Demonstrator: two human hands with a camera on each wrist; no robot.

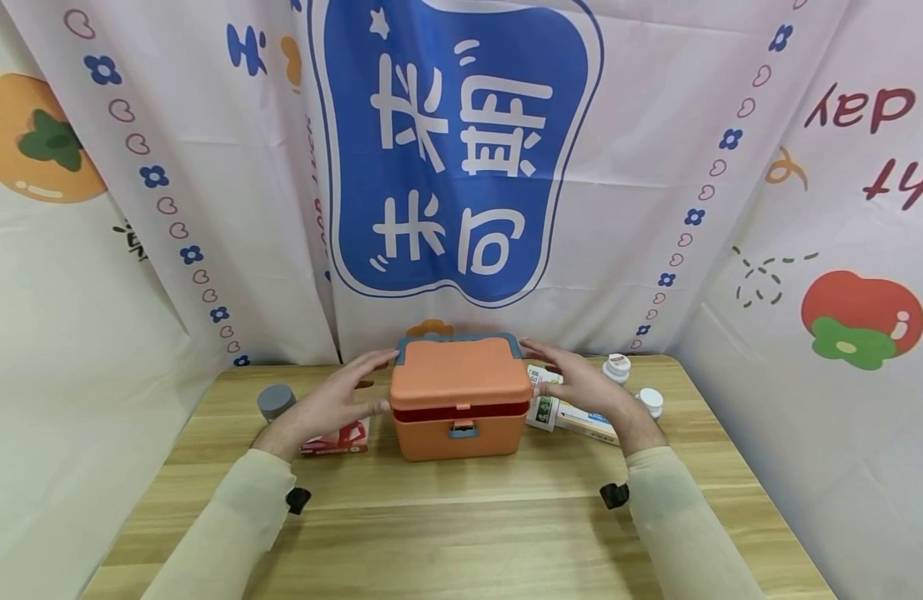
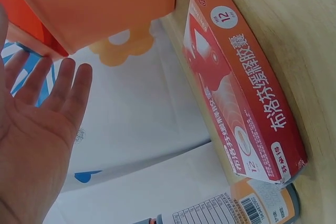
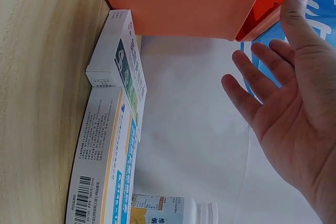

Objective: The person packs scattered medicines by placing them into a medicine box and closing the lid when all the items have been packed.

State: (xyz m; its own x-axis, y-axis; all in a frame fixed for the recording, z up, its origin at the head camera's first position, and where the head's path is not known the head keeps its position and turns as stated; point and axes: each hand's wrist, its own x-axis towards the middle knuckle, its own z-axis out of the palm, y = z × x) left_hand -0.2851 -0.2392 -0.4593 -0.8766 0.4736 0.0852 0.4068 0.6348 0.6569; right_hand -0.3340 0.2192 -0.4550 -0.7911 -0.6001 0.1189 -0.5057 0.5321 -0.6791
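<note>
An orange storage box (image 1: 431,440) with a blue carrying handle stands at the back of the table. Its lid (image 1: 461,371) is slightly raised, leaving a dark red gap along the front above the blue latch (image 1: 464,430). My left hand (image 1: 337,396) is at the box's left side, fingers extended toward the lid. On the opposite side is my right hand (image 1: 584,390), also with extended fingers. In the right wrist view its thumb (image 3: 296,3) appears to touch the lid's edge. Whether the left fingers make contact I cannot tell. Neither hand grips anything.
Left of the box lie a red medicine carton (image 2: 247,87) and a grey-capped bottle (image 1: 277,401). To the right are a white-and-green carton (image 3: 123,56), a white-and-blue carton (image 3: 100,156) and two white-capped bottles, one nearer the back (image 1: 616,367). Printed cloth hangs behind.
</note>
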